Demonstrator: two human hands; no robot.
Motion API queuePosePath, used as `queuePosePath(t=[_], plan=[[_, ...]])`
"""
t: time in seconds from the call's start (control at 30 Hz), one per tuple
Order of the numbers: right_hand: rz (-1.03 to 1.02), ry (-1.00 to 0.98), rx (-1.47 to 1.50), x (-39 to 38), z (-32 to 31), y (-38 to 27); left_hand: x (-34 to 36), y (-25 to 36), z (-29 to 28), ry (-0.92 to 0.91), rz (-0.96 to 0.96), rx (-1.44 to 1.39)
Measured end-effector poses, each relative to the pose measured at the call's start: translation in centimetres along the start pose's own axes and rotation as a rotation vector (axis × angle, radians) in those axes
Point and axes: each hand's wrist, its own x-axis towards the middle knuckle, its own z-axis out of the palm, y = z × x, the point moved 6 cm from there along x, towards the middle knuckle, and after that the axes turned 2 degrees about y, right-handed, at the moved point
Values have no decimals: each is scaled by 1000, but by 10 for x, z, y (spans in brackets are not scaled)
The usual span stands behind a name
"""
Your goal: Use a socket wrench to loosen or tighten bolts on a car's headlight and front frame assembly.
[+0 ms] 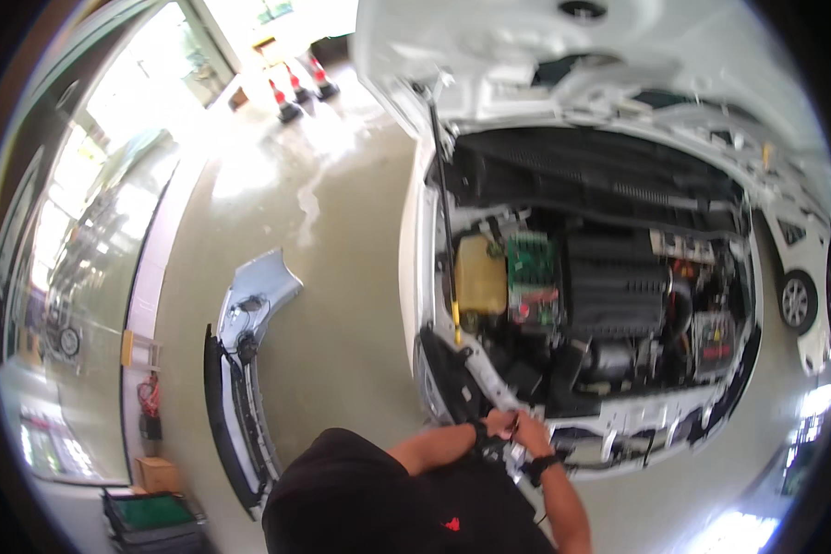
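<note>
Both of my hands meet at the front edge of a white car's open engine bay [619,268]. My left hand [499,423] is closed, its fingers bent close against my right hand. My right hand [532,434] is closed too, fingers drawn together. Whatever lies between them is too small and dark to make out. Just beyond my hands runs the white front crossmember [619,404]. A headlight [431,383] sits left of them. Behind lie a yellowish reservoir [481,274], a green-topped box [532,258] and a black engine cover [616,286].
The raised hood [582,55] hangs over the bay, held by a thin strut [441,185]. A detached bumper [249,369] lies on the floor at left. Traffic cones [295,85] stand at the far left. Another white car [803,277] is at right; a cardboard box [158,475] sits lower left.
</note>
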Motion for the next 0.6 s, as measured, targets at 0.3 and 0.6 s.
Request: queuePosePath(t=[0.3, 0.6], plan=[[-52, 260, 394, -21, -4, 4, -53, 72, -8, -497, 91, -375], [-221, 220, -54, -12, -13, -2, -55, 76, -14, -401, 62, -93]])
